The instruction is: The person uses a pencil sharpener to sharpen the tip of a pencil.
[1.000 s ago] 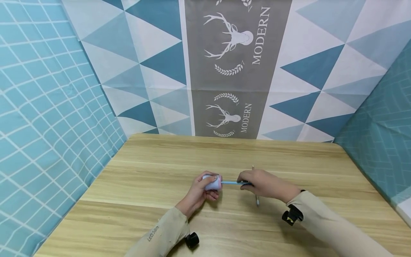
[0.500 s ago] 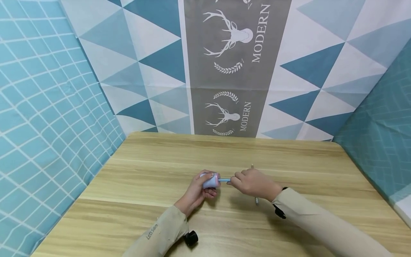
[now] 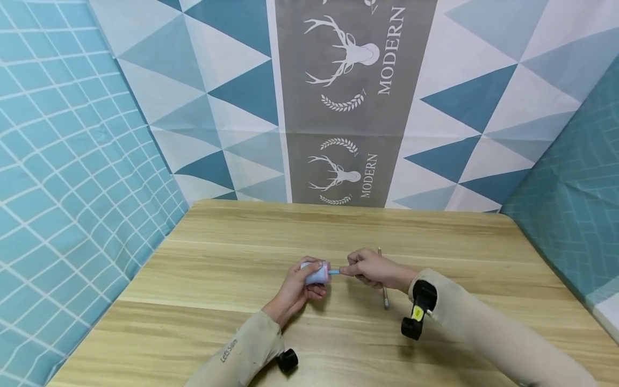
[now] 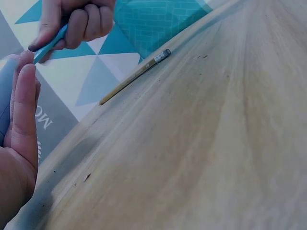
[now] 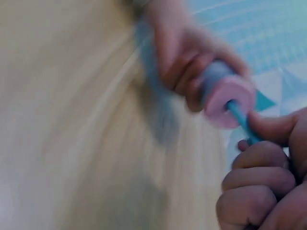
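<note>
My left hand [image 3: 293, 287] holds a small lavender pencil sharpener [image 3: 316, 273] on its side, its pink end facing right. The sharpener's round hole shows in the right wrist view, with a blue pencil [image 5: 243, 120] stuck into it. Close to that end, my right hand [image 3: 374, 267] pinches the pencil between thumb and forefinger, the other fingers curled in. Only a short blue length shows between hand and sharpener; the pencil's tip is hidden inside. Both hands are over the wooden table [image 3: 232, 236].
Behind my right hand a second pencil [image 4: 136, 76], brownish with an eraser end, lies on the table. A few small dark flecks [image 4: 87, 177] dot the wood. Patterned cloth [image 3: 338, 107] hangs at the back and sides.
My right hand has moved left, closer to the sharpener, so less of the blue pencil shows. Since half a second ago its wrist has rolled over. My left hand has barely moved.
</note>
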Demonstrator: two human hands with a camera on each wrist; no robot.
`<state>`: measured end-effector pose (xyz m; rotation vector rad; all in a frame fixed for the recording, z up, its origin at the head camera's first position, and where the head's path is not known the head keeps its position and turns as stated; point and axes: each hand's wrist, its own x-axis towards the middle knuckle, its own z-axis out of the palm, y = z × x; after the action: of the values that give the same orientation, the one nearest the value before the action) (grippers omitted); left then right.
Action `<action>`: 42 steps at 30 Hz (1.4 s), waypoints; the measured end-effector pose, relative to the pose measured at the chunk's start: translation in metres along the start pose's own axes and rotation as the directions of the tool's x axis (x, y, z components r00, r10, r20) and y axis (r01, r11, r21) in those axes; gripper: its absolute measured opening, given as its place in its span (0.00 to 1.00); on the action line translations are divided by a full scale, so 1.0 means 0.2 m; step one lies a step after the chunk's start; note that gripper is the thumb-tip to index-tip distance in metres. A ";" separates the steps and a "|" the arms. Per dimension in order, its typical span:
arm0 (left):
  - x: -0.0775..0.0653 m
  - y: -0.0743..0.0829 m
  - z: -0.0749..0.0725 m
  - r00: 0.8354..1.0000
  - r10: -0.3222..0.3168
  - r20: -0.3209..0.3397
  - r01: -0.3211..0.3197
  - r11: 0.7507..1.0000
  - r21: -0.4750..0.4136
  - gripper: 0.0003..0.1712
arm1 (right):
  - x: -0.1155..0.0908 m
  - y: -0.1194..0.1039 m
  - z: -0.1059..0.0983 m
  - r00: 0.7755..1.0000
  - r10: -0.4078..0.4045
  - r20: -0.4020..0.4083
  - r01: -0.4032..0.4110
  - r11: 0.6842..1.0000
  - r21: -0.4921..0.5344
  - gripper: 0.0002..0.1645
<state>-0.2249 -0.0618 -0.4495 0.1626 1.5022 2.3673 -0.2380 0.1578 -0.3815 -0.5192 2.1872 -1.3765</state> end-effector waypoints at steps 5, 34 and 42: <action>0.00 0.00 0.01 0.999 0.030 0.024 -0.031 0.999 0.039 0.06 | 0.01 0.03 -0.04 0.945 0.265 0.193 -0.312 0.906 0.286 0.24; 0.00 0.00 -0.02 1.000 -0.014 0.026 0.013 1.000 0.027 0.06 | -0.02 0.13 -0.02 0.342 -0.841 0.419 0.308 -0.321 -0.896 0.20; 0.00 0.00 -0.02 1.000 -0.007 0.030 0.007 1.000 0.005 0.06 | 0.02 0.10 0.04 0.330 -0.886 0.326 0.390 -0.187 -0.902 0.22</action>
<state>-0.2264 -0.0647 -0.4513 0.1931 1.4922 2.3456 -0.2370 0.1588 -0.4037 -2.4761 3.1103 -0.1392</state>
